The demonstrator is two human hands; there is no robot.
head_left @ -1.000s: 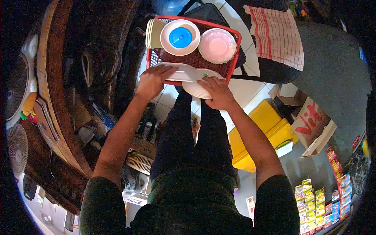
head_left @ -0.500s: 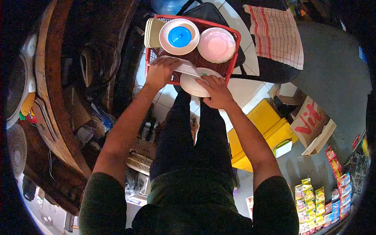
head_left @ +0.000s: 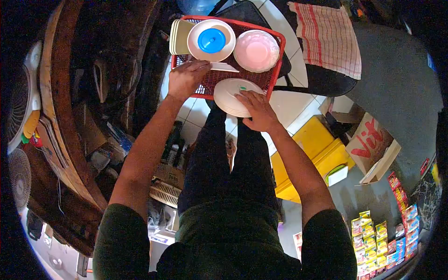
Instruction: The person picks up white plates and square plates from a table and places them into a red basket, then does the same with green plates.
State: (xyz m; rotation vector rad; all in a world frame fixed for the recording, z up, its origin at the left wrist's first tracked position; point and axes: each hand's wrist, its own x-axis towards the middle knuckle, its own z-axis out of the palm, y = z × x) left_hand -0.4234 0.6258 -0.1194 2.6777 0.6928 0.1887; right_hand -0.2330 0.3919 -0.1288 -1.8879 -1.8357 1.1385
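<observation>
My left hand (head_left: 189, 80) is closed on a thin white flat dish (head_left: 225, 67), which is seen nearly edge-on inside the red plastic basket (head_left: 276, 77). Its full shape is hidden. At the basket's near side, my right hand (head_left: 259, 110) grips a stack of white plates (head_left: 228, 95), fingers over the top and thumb by the rim. A small green mark shows on the top plate. Farther back in the basket are a white bowl (head_left: 192, 39) with a blue lid (head_left: 212, 41) in it, pink scalloped bowls (head_left: 257, 49) and cream rectangular trays (head_left: 179, 38).
The basket rests on a black chair (head_left: 245, 15). A striped cloth (head_left: 326, 42) hangs over another black seat to the right. A yellow crate (head_left: 308, 154), a cardboard box (head_left: 371, 147) and hanging sachets (head_left: 368, 238) are on the right. Curved wooden furniture (head_left: 60, 140) stands left.
My left hand has moved the white dish away from the plate stack, back toward the bowls, and the dish now appears more edge-on. My right hand stays on the plates.
</observation>
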